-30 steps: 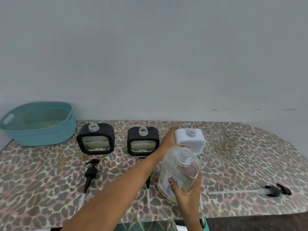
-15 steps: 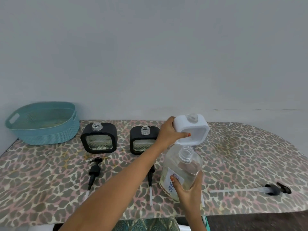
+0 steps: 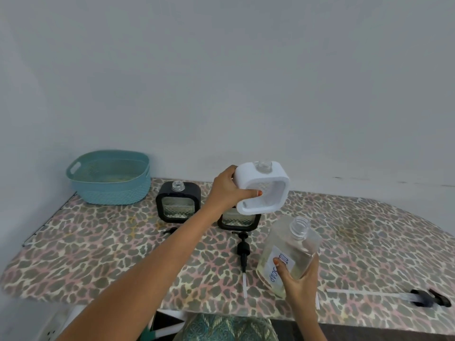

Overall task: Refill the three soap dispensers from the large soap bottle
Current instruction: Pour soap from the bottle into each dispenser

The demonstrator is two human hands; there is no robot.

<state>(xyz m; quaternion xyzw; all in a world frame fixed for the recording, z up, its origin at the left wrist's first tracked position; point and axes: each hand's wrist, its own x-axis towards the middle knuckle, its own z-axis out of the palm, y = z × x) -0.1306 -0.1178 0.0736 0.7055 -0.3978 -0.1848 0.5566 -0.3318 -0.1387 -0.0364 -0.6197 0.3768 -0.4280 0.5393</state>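
Left hand clamped on white dispenser, held tilted above surface, right hand clamped on large soap bottle, uncapped, near front edge.

we are seeing a teal basket sitting far left on the leopard-print table, a grey wall standing behind.

head view | looks forward-down (near) | over table
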